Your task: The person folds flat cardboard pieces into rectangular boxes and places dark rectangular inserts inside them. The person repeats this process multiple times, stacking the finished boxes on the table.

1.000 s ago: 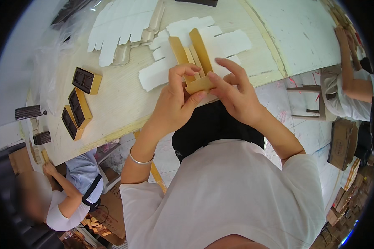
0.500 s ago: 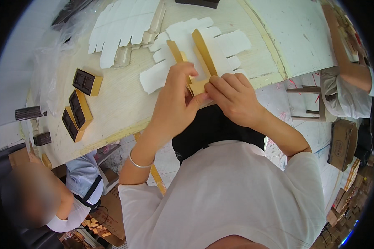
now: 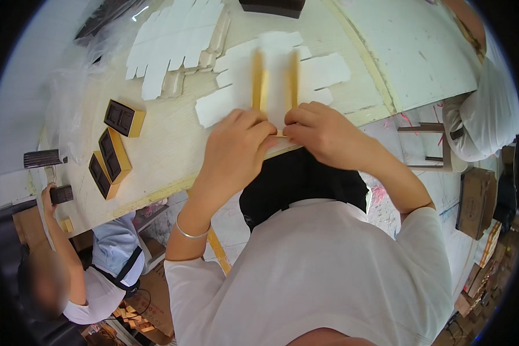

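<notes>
A partly folded carton [image 3: 260, 86] with raised gold side walls stands at the table's near edge, its walls pointing away from me. My left hand [image 3: 239, 141] pinches the near end of its left side, and my right hand [image 3: 323, 137] pinches the near end of its right side. Both hands have bent fingers and nearly meet at the carton's near end, which they mostly hide. The gold walls look smeared by motion. White flat carton blanks [image 3: 327, 69] with notched flaps lie spread beneath and around it.
A stack of white blanks [image 3: 167, 43] lies at the far left beside clear plastic film [image 3: 69, 98]. Several gold boxes with dark compartmented inserts [image 3: 115, 155] sit left. A dark block [image 3: 273, 7] lies at the far edge. Co-workers sit at left [image 3: 106, 294] and right [image 3: 484, 109].
The carton's slanted gold walls now stand roughly parallel and straight ahead. My left hand has turned and moved lower, fingers over the near end. The left co-worker's hand has reached a dark block.
</notes>
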Motion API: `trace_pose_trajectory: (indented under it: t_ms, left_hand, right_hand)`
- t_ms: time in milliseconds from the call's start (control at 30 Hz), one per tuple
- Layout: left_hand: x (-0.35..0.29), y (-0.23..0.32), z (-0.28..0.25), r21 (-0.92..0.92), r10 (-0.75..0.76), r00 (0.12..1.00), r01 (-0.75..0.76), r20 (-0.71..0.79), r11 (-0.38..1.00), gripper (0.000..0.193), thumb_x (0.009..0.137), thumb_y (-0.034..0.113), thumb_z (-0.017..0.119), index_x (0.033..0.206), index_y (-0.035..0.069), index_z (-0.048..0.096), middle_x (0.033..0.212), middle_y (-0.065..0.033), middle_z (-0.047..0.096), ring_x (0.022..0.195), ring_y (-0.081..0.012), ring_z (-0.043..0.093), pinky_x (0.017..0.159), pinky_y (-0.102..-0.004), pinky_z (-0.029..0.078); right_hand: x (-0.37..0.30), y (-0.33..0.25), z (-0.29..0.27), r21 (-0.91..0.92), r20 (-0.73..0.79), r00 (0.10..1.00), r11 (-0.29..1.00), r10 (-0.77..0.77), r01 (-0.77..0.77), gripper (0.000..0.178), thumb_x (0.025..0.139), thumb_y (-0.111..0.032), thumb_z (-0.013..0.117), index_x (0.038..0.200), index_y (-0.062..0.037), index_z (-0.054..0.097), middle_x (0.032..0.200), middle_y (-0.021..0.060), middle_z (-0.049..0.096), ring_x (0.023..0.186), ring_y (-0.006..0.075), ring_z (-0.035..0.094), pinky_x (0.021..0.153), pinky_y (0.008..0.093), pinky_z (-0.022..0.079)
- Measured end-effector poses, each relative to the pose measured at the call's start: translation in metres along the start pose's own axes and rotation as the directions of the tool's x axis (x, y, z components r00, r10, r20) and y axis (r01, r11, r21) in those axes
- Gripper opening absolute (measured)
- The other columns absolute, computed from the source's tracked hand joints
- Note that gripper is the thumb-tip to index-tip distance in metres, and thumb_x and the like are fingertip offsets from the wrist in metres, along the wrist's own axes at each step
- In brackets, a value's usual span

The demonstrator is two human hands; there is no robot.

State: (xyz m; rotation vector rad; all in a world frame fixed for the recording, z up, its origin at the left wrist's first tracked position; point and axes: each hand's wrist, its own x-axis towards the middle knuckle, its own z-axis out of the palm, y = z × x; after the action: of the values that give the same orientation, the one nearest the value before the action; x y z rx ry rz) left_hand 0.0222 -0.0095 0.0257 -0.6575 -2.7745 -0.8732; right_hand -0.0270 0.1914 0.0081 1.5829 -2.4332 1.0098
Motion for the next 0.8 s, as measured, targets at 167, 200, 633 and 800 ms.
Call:
trace_pose_trajectory:
  t_ms: [167, 200, 633, 800]
  left_hand:
    - [0.002, 0.002, -0.01, 0.08, 0.065, 0.998, -0.065, 0.0, 0.995, 0.025, 0.069, 0.015, 0.077, 0.084, 0.007, 0.059, 0.106, -0.0057, 0.06, 0.109, -0.0315, 0.053, 0.092, -0.0436, 0.041]
    - [0.001, -0.011, -0.01, 0.074, 0.106, 0.994, -0.109, 0.034, 0.991, 0.024, 0.069, 0.014, 0.076, 0.084, 0.007, 0.059, 0.109, -0.0057, 0.059, 0.113, -0.0315, 0.052, 0.095, -0.0453, 0.039]
    - [-0.008, -0.002, 0.003, 0.137, 0.087, 0.99, -0.102, 0.115, 0.985, 0.038, 0.066, 0.014, 0.077, 0.102, 0.012, 0.062, 0.117, -0.0039, 0.057, 0.104, -0.0259, 0.053, 0.091, -0.0448, 0.04]
    - [-0.01, -0.024, 0.01, -0.117, 0.151, 0.988, -0.145, 0.042, 0.983, 0.028, 0.065, 0.01, 0.078, 0.089, 0.007, 0.063, 0.101, -0.0036, 0.061, 0.086, -0.0242, 0.058, 0.068, -0.0331, 0.046]
  right_hand:
    - [0.002, -0.032, -0.016, 0.208, -0.155, 0.982, 0.975, 0.104, -0.071, 0.041, 0.073, 0.01, 0.061, 0.113, -0.001, 0.061, 0.11, 0.0154, 0.061, 0.095, 0.0334, 0.059, 0.081, 0.0369, 0.049]
    - [0.0, -0.033, -0.023, 0.195, -0.223, 0.97, 0.979, 0.098, -0.054, 0.043, 0.073, 0.011, 0.059, 0.114, -0.001, 0.061, 0.114, 0.016, 0.061, 0.098, 0.0334, 0.06, 0.083, 0.0366, 0.049]
    - [-0.006, 0.011, -0.03, 0.043, 0.155, 0.97, 0.98, 0.188, -0.196, 0.034, 0.076, 0.004, 0.063, 0.11, 0.0009, 0.062, 0.091, 0.0129, 0.06, 0.084, 0.0306, 0.056, 0.075, 0.0392, 0.046]
    - [-0.006, 0.021, -0.045, 0.105, 0.286, 0.958, 0.993, 0.03, -0.062, 0.046, 0.07, -0.009, 0.077, 0.113, -0.0017, 0.062, 0.098, 0.0096, 0.063, 0.097, 0.0276, 0.055, 0.089, 0.0372, 0.042]
